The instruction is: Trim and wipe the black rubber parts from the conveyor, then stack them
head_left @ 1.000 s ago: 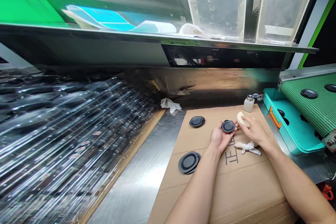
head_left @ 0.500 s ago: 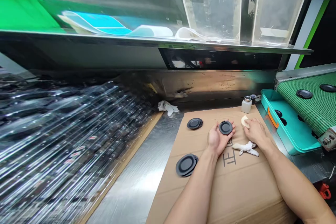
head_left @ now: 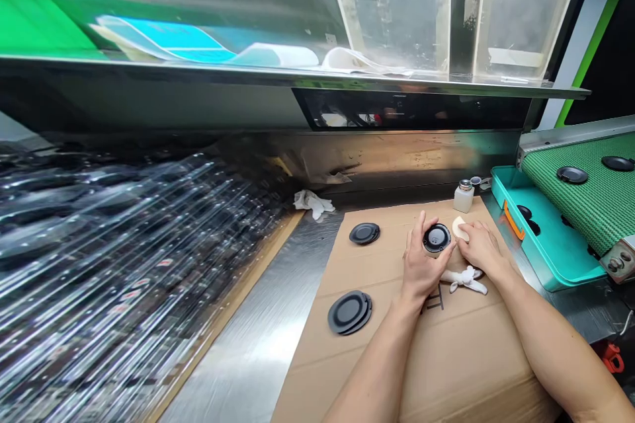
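Note:
My left hand grips a small round black lid-like disc by its edge, its glossy ringed side turned up toward me. Close by on the right, my right hand pinches a cream-coloured pad, perhaps a sponge; the pad is beside the disc, apart from it. A white cloth glove or rag lies on the cardboard below my right hand. To the left, overlapping black discs form a smaller pile and a larger pile.
Cardboard covers the steel bench. A white bottle with a metal cap stands at its back edge. To the right, a teal bin holds black pieces under a green conveyor belt. Plastic-wrapped stacks fill the left; a crumpled white cloth lies behind.
My left hand has turned from palm-up to gripping the disc by its edge, showing the disc's other, glossier face. My right hand keeps the pad in nearly the same place.

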A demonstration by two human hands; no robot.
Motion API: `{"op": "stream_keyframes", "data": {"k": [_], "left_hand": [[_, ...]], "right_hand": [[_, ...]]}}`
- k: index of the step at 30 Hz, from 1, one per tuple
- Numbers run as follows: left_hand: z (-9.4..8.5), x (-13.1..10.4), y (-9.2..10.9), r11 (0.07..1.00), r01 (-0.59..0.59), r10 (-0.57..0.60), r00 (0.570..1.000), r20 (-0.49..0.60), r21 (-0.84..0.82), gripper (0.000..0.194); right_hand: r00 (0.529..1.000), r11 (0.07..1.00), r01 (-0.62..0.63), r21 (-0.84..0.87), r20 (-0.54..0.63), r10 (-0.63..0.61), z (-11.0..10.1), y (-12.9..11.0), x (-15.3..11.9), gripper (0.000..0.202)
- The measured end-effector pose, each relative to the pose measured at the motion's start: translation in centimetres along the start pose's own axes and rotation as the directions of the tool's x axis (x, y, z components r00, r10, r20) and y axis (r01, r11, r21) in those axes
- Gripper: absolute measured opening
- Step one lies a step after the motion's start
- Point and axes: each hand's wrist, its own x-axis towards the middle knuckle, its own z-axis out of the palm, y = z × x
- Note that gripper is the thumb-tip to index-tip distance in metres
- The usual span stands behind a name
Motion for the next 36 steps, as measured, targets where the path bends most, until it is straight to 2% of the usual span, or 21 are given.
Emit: {"op": "stream_keyframes", "data": {"k": [3,4,6,8,10,11,13,15,16,17,20,21,23,25,27,30,32,34,36], "left_hand": [[0.3,-0.1,0.1,0.999,-0.035,0.036,0.998,-0.045,0.026,0.066],[0.4,-0.1,0.1,0.995,-0.063,0.068,0.996,-0.063,0.073,0.066],[0.2,0.0,-0.1,0.947,-0.165,0.185,0.982,-0.047,0.277,0.069],[-0.4,0.3,-0.6,0.795,-0.285,0.293,0.953,0.072,0.535,0.061],[-1.3,0.9,-1.4,0.609,-0.297,0.268,0.950,0.161,0.736,0.028],[-1.7,1.2,-1.8,0.520,-0.258,0.221,0.961,0.164,0.814,0.021],[-2.5,1.7,-2.5,0.342,-0.166,0.145,0.982,0.122,0.925,0.031],[-3.0,2.1,-2.8,0.235,-0.131,0.133,0.986,0.102,0.963,0.031],[-3.2,2.1,-2.8,0.238,-0.132,0.135,0.986,0.102,0.962,0.031],[-3.4,2.1,-2.7,0.279,-0.133,0.128,0.987,0.100,0.951,0.033],[-4.4,1.2,-1.9,0.509,-0.082,-0.005,0.995,0.098,0.857,0.041],[-4.8,0.8,-1.6,0.569,-0.062,-0.067,0.990,0.122,0.820,0.049],[-5.4,-0.1,-1.1,0.616,-0.071,-0.155,0.966,0.209,0.785,0.071],[-5.5,-0.7,-0.7,0.585,-0.138,-0.175,0.941,0.291,0.799,0.083],[-4.9,-0.9,-0.6,0.517,-0.195,-0.183,0.926,0.331,0.834,0.085],[-3.7,-1.1,-0.3,0.427,-0.221,-0.196,0.924,0.328,0.877,0.081],[-3.4,-1.8,0.6,0.400,-0.243,-0.140,0.937,0.321,0.884,0.077],[-4.3,-3.4,2.2,0.374,-0.288,-0.044,0.944,0.327,0.882,0.072],[-6.2,-5.4,4.2,0.322,-0.293,0.056,0.955,0.291,0.900,0.065]], "right_hand": [[1.000,1.000,-0.002,-0.024,-0.003,0.002,0.1,0.0,0.0,0.027],[1.000,1.000,-0.004,-0.031,-0.003,0.004,0.1,0.0,0.0,0.028],[1.000,0.999,-0.007,-0.040,-0.006,0.007,0.2,0.1,0.1,0.029],[1.000,0.999,-0.007,-0.046,-0.009,0.006,0.4,0.2,0.1,0.029],[1.000,0.999,-0.003,-0.046,-0.011,0.003,0.5,0.3,0.2,0.030],[1.000,0.999,-0.001,-0.047,-0.011,0.000,0.6,0.4,0.2,0.031],[1.000,0.999,0.004,-0.051,-0.014,-0.005,0.9,0.6,0.3,0.031],[1.000,0.999,0.005,-0.054,-0.021,-0.006,1.1,0.8,0.4,0.033],[1.000,0.999,0.004,-0.052,-0.024,-0.005,1.2,0.9,0.4,0.033],[1.000,0.999,0.003,-0.049,-0.027,-0.005,1.3,1.0,0.5,0.034],[1.000,0.999,0.006,-0.045,-0.029,-0.007,1.4,1.2,0.7,0.034],[1.000,0.999,0.008,-0.048,-0.028,-0.009,1.5,1.2,0.7,0.034],[1.000,0.998,0.010,-0.057,-0.023,-0.012,1.5,1.1,0.7,0.035],[1.000,0.998,0.009,-0.064,-0.026,-0.011,1.5,1.1,0.7,0.034],[0.999,0.998,0.012,-0.065,-0.035,-0.015,1.4,1.0,0.7,0.033],[0.999,0.998,0.016,-0.059,-0.027,-0.018,1.2,1.1,0.6,0.033],[1.000,0.998,0.009,-0.054,-0.010,-0.010,1.1,1.2,0.7,0.035],[1.000,0.999,0.001,-0.048,0.001,-0.001,1.1,1.2,0.9,0.035],[1.000,0.999,0.002,-0.042,0.008,-0.002,1.1,1.2,0.9,0.033]]}}
